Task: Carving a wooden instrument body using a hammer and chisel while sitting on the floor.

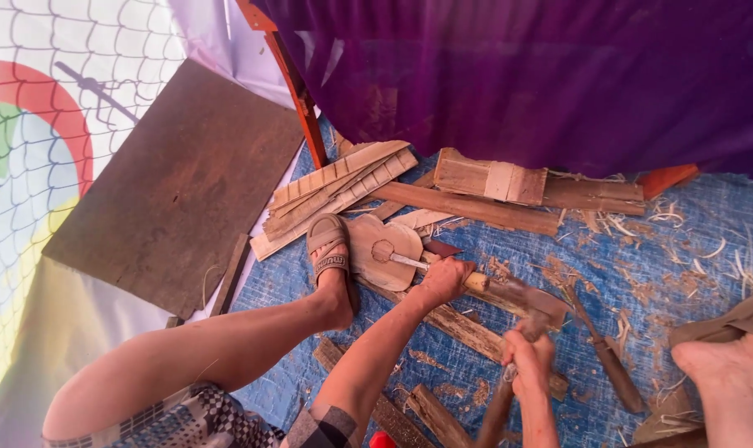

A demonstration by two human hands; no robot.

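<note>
A flat, rounded wooden cutout (366, 239) with a hole in it lies on the blue tarp (675, 257), pinned under my left foot in a brown sandal (330, 253). My left hand (443, 280) grips a chisel (478, 282) by its pale wooden handle, and the metal shaft reaches into the hole of the cutout. My right hand (529, 353) is closed on the wooden handle of a hammering tool (536, 304). The tool's head is blurred and sits just right of the chisel handle's end.
Stacked slats (335, 187), long planks (476, 209) and a wood block (488, 178) lie behind the cutout. A dark board (177, 191) leans at the left and purple cloth (517, 75) hangs behind. Another wooden-handled tool (613, 365) and my right foot (725, 353) are at the right, amid shavings.
</note>
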